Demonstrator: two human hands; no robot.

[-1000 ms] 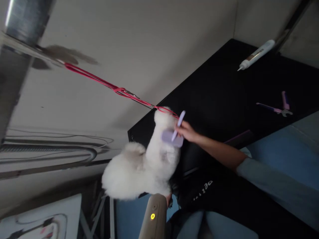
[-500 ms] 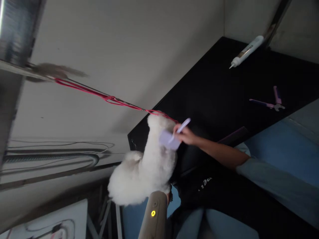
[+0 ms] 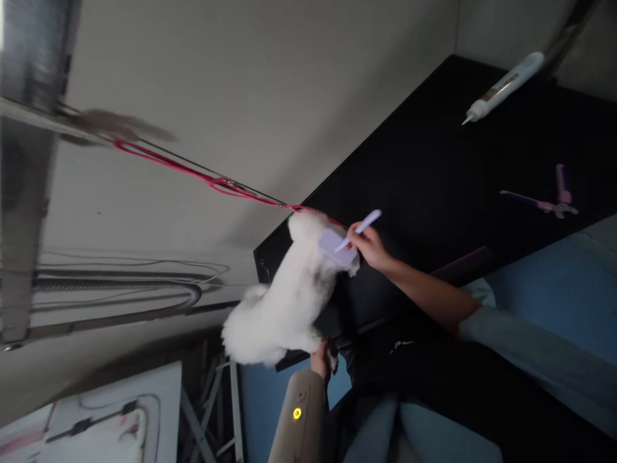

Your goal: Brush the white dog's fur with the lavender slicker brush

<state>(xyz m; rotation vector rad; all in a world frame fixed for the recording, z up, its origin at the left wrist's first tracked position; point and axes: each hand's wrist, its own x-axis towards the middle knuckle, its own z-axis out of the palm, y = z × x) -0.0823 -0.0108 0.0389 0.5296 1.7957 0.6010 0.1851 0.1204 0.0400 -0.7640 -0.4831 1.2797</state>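
Observation:
A fluffy white dog (image 3: 284, 308) stands at the near corner of the black grooming table (image 3: 409, 161), a pink grooming loop (image 3: 186, 168) running to its neck end. My right hand (image 3: 367, 245) is closed round the handle of a lilac slicker brush (image 3: 337, 247). The brush's head lies against the dog's fur, its bristles hidden. Lower down, my left hand (image 3: 319, 360) grips one of the dog's legs close to the dark-looking paw. A beige dryer (image 3: 299, 411) with a yellow light points up toward the dog, just below my left hand.
A white nozzle bottle (image 3: 504, 89) and purple-handled nail clippers (image 3: 562, 204) lie on the table's far part. Along its near edge is a dark purplish flat strip (image 3: 463, 262). A grey hose (image 3: 183, 292) and cables run along the left wall.
The dog's body has tilted, and its leg in my left hand now shows more. My right hand and the brush have shifted slightly up and right. The camera view has shifted too.

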